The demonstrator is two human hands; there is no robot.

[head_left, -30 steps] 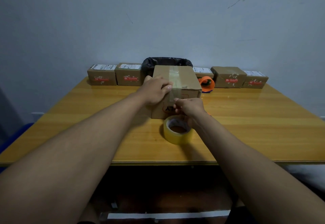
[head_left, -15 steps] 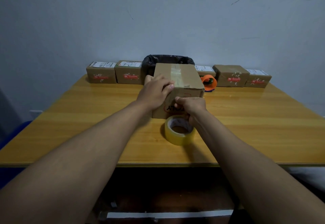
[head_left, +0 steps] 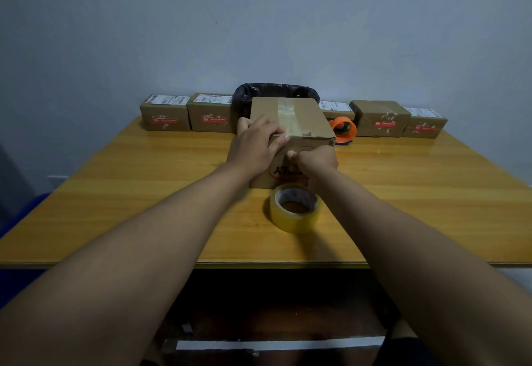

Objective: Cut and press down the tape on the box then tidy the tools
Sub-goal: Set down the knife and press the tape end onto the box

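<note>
A brown cardboard box (head_left: 305,118) stands in the middle of the wooden table (head_left: 431,193), with a strip of clear tape (head_left: 290,116) running over its top. My left hand (head_left: 256,144) lies on the box's near left top edge, gripping it. My right hand (head_left: 316,161) is curled against the box's front face, thumb pressed on the face near the top edge. A roll of clear yellowish tape (head_left: 295,207) lies flat on the table just in front of the box, under my right wrist.
An orange tape dispenser (head_left: 342,129) sits behind the box to the right. Several small brown parcels (head_left: 165,116) line the back edge against the wall, and a black-lined bin (head_left: 276,92) is behind the box. The table's near edge is close to me.
My right hand has slid a little up the box's front face towards the top edge. My left hand keeps its hold; the view shifted slightly.
</note>
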